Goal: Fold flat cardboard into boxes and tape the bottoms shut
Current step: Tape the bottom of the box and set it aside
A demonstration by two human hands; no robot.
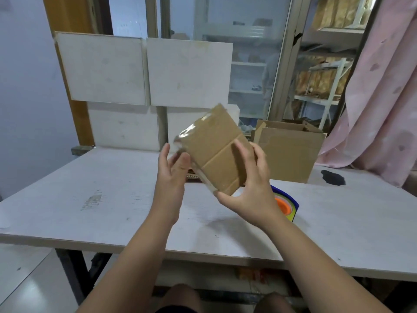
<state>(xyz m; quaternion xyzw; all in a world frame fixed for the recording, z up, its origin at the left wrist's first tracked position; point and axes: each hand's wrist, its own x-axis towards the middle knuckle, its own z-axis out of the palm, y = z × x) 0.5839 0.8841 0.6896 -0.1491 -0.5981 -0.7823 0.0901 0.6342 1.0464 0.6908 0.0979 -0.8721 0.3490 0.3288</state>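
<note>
The small cardboard box [216,152] was held tilted above the table [90,199], right hand [250,188] clasping its lower corner; left hand [171,175], fingers straight, lay beside the taped edge. Its clear tape [187,134] should be pressed flat, unwrinkled.

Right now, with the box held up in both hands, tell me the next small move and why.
Probably smooth the clear tape down with the left hand: it looks wrinkled along the upper-left edge of the small box, that hand sits beside it, and the right hand grips the lower end.
</note>
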